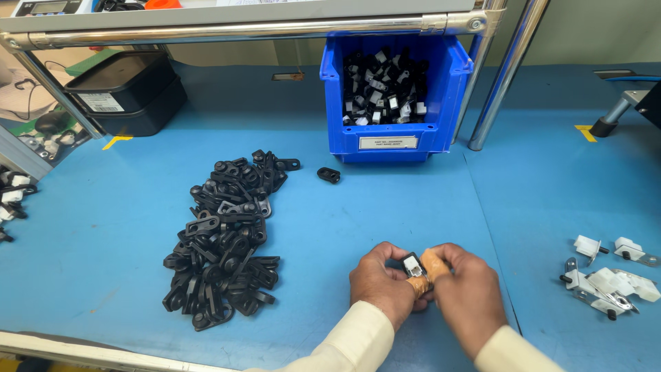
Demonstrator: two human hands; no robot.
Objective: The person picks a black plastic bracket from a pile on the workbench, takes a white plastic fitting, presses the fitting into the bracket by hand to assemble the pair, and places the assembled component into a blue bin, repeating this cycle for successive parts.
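The picture is bright and even, and the light seems to come from above. The blue worktop (103,262) looks a bit paler on the left side. Shadows are soft and small — a thin dark edge sits under the pile of black parts (224,234) and under the hands. The shiny metal rail (234,31) at the top has white streaks of glare. Most things look sharp. The straight poles (506,76) lean outward near the edges — the lens bends them. Far corners look a little soft.
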